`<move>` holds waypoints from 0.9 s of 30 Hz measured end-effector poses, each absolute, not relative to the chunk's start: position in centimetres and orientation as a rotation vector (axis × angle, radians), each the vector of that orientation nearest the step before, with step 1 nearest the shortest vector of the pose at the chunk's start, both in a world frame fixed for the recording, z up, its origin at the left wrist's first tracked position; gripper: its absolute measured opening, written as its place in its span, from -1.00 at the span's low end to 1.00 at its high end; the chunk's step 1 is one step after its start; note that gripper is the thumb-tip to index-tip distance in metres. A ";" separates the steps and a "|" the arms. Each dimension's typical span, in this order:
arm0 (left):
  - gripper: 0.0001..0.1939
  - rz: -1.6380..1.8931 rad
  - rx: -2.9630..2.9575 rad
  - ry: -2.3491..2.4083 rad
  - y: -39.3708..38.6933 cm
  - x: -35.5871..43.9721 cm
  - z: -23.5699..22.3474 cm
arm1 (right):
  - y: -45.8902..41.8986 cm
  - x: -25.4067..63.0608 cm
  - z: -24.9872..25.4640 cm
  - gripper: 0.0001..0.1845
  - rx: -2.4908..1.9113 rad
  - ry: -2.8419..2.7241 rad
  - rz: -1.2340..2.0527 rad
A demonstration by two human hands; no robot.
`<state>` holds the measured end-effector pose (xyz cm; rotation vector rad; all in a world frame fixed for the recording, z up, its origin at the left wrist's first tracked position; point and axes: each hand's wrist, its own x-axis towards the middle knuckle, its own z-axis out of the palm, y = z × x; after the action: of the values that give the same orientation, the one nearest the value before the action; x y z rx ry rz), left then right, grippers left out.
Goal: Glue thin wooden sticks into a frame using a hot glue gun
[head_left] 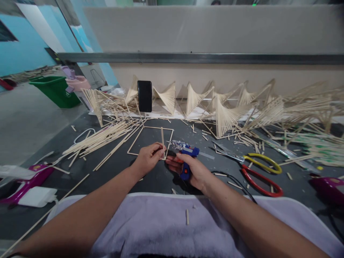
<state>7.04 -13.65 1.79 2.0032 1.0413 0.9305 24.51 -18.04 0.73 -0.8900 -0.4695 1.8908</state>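
Observation:
My right hand [188, 169] is closed round a blue glue gun [187, 157] whose nozzle points left toward the near right corner of a square frame of thin wooden sticks [139, 137] lying on the dark table. My left hand [148, 157] pinches an upright stick [162, 141] at that same corner. The two hands are almost touching.
A loose pile of sticks [100, 139] lies to the left. Finished twisted stick forms [228, 107] line the back, with a black phone [144, 95] propped among them. Red and yellow cutters [259, 172] lie right of my hands. A purple tool [27, 182] sits far left; a lilac cloth [172, 229] covers my lap.

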 end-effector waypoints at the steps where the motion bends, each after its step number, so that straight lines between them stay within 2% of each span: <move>1: -0.78 0.933 1.993 1.039 -13.7 7.0 1.8 | -18.0 24.5 0.7 -0.85 -0.894 -0.468 1.889; 27: -0.78 0.941 2.013 1.046 -13.6 7.1 1.8 | -18.0 24.7 0.6 -0.85 -0.882 -0.469 1.892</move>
<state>7.06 -13.62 1.83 2.0134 1.0463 0.9411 24.66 -17.98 0.57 -0.8818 -0.4693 1.8922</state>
